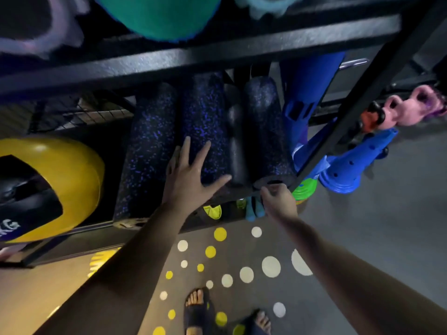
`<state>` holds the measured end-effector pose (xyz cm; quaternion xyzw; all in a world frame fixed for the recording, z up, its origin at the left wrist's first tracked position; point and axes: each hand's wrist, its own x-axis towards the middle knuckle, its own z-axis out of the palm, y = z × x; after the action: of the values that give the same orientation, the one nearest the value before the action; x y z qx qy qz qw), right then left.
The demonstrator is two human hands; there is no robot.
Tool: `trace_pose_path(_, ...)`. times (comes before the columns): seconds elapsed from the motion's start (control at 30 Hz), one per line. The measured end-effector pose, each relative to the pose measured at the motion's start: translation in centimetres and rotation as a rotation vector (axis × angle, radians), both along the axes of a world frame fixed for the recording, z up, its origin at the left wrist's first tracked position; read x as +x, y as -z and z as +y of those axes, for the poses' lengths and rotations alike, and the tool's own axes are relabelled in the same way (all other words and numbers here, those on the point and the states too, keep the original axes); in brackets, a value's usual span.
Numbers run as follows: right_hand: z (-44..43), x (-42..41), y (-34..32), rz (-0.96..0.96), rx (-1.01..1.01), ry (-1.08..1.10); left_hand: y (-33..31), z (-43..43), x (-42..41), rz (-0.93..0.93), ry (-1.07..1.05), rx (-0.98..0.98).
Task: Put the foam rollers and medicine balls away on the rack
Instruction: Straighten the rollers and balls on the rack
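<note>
Centrally, four cylindrical foam rollers lie side by side on a lower shelf of the rack (193,59), their long axes running away from the viewer. Three are black foam flecked with blue: the left roller (147,151), the middle roller (205,126) and the right roller (263,126), whose near end shows a hollow core. Wedged between the middle and right ones is a narrower smooth black roller (235,141) with a waisted, glossy contour.

The left hand (191,172) lies flat on the middle roller, fingers straight and spread wide. The right hand (278,199) curls its fingers over the near rim of the right roller and grips it.

A matte, grainy black crossbeam of the rack spans the view above and hides the rollers' far ends. On the shelf above rests a textured teal ball (159,15). Left of the rollers sits a shiny yellow ball (60,180) with black panels. To the right, past a slanting rack post, stand stacked blue cones (355,163) with holes, pink kettlebells (408,110) and green discs (304,187). Sandalled feet (197,308) stand on a grey floor (362,226) dotted yellow and white.
</note>
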<state>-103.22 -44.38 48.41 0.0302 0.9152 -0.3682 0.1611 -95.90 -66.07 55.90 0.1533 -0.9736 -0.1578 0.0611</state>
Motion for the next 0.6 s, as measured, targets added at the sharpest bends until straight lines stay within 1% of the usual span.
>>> trace_pose_path(0.07, -0.4, -1.0, 1.6, -0.051, -0.033, 0.086, 0.0, 0.3, -2.2, -0.008, -0.003, -0.016)
trace_pose_path(0.1, -0.7, -1.4, 2.3, -0.074, -0.063, 0.111, 0.2, 0.5, -3.3, -0.047, -0.023, -0.006)
trace_pose_path(0.13, -0.9, -1.6, 2.6, -0.102, -0.097, 0.135, 0.5, 0.7, -4.2, -0.107, -0.067, 0.024)
trace_pose_path(0.23, -1.8, -2.1, 3.5, -0.221, -0.197, 0.152, 1.3, 1.4, -6.1, -0.301, -0.286, 0.105)
trace_pose_path(0.33, -3.0, -2.4, 4.7, -0.347, -0.271, 0.150, 1.3, 1.8, -6.7, -0.387, -0.420, 0.133)
trace_pose_path(0.37, -3.5, -2.3, 4.9, -0.402, -0.325, 0.166, 1.2, 1.8, -6.7, -0.385, -0.437, 0.135)
trace_pose_path(0.43, -4.5, -2.3, 5.5, -0.493, -0.364, 0.211, 1.4, 1.8, -6.0, -0.328, -0.441, 0.097)
trace_pose_path(0.53, -6.0, -2.5, 6.2, -0.518, -0.360, 0.233, 1.7, 1.8, -3.9, -0.195, -0.433, 0.026)
trace_pose_path(0.6, -7.1, -2.5, 6.6, -0.561, -0.371, 0.286, 1.7, 1.3, -2.4, -0.127, -0.447, -0.003)
